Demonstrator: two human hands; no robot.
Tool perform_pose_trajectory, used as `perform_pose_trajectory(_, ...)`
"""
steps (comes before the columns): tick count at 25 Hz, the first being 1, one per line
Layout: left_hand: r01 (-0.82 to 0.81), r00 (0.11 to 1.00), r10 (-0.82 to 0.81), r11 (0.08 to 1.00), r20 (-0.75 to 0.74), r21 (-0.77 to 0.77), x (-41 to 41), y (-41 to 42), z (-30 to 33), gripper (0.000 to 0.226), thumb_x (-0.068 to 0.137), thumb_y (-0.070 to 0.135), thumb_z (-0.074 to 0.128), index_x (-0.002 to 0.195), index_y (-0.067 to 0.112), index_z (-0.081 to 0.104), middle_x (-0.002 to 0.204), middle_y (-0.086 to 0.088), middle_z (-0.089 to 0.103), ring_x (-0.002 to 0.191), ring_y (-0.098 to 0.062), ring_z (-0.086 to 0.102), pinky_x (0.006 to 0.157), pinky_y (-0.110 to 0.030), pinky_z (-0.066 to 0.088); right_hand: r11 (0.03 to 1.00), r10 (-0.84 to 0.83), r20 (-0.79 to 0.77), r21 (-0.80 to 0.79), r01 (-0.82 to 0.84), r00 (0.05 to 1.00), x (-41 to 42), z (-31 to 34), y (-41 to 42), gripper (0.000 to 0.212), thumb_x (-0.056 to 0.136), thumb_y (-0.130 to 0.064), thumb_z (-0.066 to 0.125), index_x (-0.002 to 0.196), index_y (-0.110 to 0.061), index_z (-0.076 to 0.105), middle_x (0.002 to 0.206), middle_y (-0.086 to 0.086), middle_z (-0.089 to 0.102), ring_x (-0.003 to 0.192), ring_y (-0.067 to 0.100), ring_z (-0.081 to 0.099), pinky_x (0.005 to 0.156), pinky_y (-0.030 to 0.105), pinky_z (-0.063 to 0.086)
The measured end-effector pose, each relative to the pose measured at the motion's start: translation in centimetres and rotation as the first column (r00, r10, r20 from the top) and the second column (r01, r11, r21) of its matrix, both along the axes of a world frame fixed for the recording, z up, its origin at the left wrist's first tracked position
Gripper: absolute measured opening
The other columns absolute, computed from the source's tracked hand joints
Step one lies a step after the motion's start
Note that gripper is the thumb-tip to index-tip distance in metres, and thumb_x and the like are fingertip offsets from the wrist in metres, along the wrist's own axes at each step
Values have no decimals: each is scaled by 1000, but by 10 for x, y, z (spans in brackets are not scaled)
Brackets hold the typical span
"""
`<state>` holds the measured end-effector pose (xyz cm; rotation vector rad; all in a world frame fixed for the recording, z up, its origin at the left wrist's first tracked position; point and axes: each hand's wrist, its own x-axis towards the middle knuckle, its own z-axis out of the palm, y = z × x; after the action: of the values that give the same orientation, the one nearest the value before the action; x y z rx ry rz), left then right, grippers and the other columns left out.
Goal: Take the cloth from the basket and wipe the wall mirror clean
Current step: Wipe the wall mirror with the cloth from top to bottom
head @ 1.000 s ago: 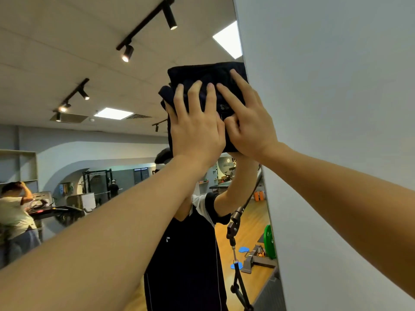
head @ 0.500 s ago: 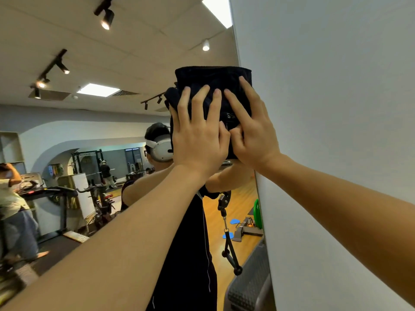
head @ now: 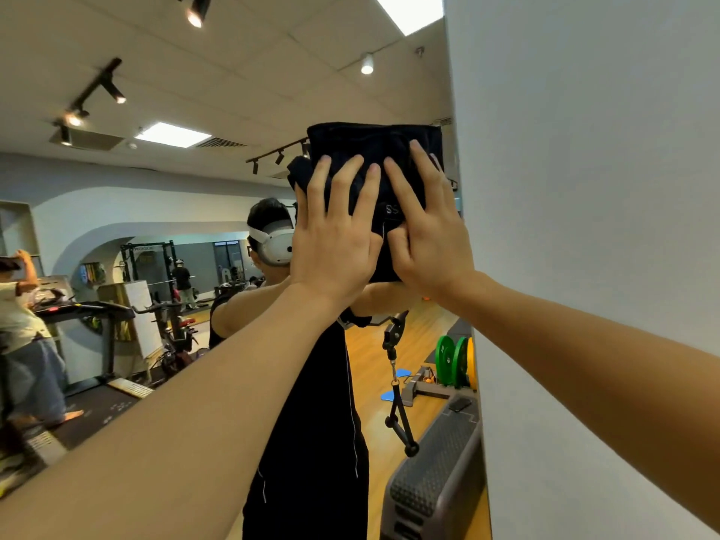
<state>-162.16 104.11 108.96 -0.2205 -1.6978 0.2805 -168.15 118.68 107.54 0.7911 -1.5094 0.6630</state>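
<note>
Head camera: A person pressed a folded dark cloth (head: pixel 374 157) flat against the wall mirror (head: pixel 163 212) with both hands, close to the mirror's right edge, where a plain grey wall (head: pixel 584 189) began. The cloth hung as an upright rectangle, its long axis running vertically, its top edge level and facing the ceiling; a bunched fold stuck out at its upper left corner, and small pale lettering showed near its middle. The left hand (head: pixel 335 243) lay over the cloth's left half with fingers straight, slightly spread and pointing up, palm pushing the fabric to the glass. The right hand (head: pixel 428 235) covered the right half just beside it, fingers straight and angled up toward the left, thumb tucked in next to the left hand. Neither hand curled round the cloth. Both bare forearms reached up from the lower corners of the view. The mirror reflected the person in a dark top with a white headset (head: pixel 274 243), a treadmill (head: pixel 78 317), another person (head: pixel 23 329) at far left, green weight plates (head: pixel 448 358) on a wooden floor, and a hanging cable handle (head: pixel 397 411).
</note>
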Motion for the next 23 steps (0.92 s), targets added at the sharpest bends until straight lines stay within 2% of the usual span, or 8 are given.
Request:
perform_pose_trajectory(3,-2,1000,2,1000,-14,6,18,-36,1,65,95,28,39,157,12,40,159,-16,39,150,-41,27,116,-59,40,999,29,-12,-14,-29,1000,18,0,-36,71,89,-17,50,159,-12,39,170,15,22,158,39,17,122,37,28)
perform_pose_trajectory(5,2,1000,-2,1000,-19,-1,29,-58,0,64,94,27,41,156,12,41,158,-16,40,150,-40,27,115,-58,41,999,41,-15,-18,-41,999,28,0,-58,71,89,-19,48,159,-13,39,170,16,22,158,40,16,127,48,28)
perform_pose_trajectory(8,-8,1000,7,1000,-30,-8,51,-96,-2,64,93,26,43,156,12,43,158,-15,42,149,-39,28,113,-55,44,999,45,-37,-17,-45,998,46,-1,-95,71,89,-21,46,159,-12,40,170,17,23,158,43,17,120,60,35)
perform_pose_trajectory(17,-68,997,69,998,-26,9,129,-227,-6,67,93,22,43,159,12,38,160,-15,38,151,-39,27,120,-54,36,998,48,-63,46,-45,997,115,3,-224,72,88,-25,44,158,-12,41,169,19,24,157,44,17,121,63,30)
perform_pose_trajectory(23,-140,990,140,990,-21,-6,188,-335,-5,68,92,22,41,159,13,36,160,-15,37,150,-39,29,115,-55,43,996,22,-45,89,-18,999,172,4,-328,73,91,-31,43,161,-15,35,172,17,19,159,43,11,126,61,21)
